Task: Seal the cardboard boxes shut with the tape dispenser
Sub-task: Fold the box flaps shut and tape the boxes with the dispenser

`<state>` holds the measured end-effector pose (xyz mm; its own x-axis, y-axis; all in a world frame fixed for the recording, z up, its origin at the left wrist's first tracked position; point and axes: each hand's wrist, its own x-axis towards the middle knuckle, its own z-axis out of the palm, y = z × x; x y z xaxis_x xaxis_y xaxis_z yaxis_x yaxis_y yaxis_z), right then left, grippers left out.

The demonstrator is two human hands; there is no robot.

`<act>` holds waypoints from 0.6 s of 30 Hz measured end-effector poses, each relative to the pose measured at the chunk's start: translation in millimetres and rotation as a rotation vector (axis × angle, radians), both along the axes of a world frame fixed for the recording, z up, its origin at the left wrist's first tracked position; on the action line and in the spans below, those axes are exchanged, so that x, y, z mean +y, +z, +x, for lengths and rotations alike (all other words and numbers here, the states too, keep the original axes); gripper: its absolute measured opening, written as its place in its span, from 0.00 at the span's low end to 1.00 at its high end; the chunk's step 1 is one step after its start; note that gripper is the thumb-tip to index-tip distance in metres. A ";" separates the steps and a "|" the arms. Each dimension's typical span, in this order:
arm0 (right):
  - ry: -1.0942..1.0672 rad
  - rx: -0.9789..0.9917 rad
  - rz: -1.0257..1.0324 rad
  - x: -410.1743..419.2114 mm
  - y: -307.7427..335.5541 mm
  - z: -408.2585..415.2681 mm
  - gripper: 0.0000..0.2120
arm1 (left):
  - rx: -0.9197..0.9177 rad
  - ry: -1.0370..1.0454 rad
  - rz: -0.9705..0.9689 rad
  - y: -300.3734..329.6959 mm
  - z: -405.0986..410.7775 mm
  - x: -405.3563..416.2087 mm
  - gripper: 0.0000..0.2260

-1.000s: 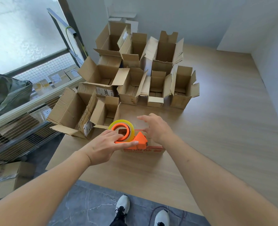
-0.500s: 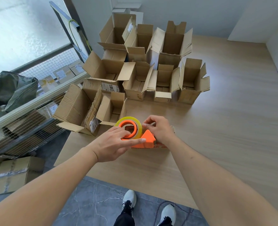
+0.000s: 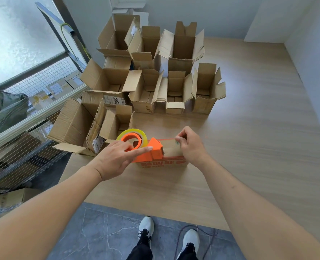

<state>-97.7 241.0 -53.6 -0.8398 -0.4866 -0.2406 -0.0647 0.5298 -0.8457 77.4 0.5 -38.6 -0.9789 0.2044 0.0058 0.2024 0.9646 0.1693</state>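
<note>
Pulling the tape across the closed box

My left hand grips the tape dispenser; my right hand pinches the tape end over the box beneath. I'd keep it taut. Open boxes wait beyond.

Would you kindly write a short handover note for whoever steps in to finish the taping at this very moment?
Left hand: holds the orange tape dispenser with its clear tape roll, set on top of the small closed cardboard box with red print at the near edge of the wooden table.
Right hand: pinches the pulled-out tape end over the box's far right top.
Done: flaps closed; tape drawn across the top, not pressed down or cut.
Left: finish this seam; the open cardboard boxes behind are all unsealed.
</note>
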 end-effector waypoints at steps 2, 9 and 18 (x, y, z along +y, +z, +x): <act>-0.052 -0.032 0.041 16.9 1.9 -9.5 0.08 | -0.009 0.007 -0.002 0.9 0.0 0.5 0.30; -0.231 -0.284 0.014 30.3 -12.0 -2.0 0.06 | -0.041 -0.002 0.017 11.2 -10.0 11.8 0.29; -0.275 -0.329 0.005 32.7 -16.8 -2.6 0.06 | -0.180 0.086 0.130 55.1 -59.5 21.3 0.21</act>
<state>-100.3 273.8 -70.4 -0.8160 -0.2535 -0.5194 0.3525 0.4940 -0.7948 18.0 21.8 16.6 -0.9803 0.1288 -0.1497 0.0754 0.9448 0.3189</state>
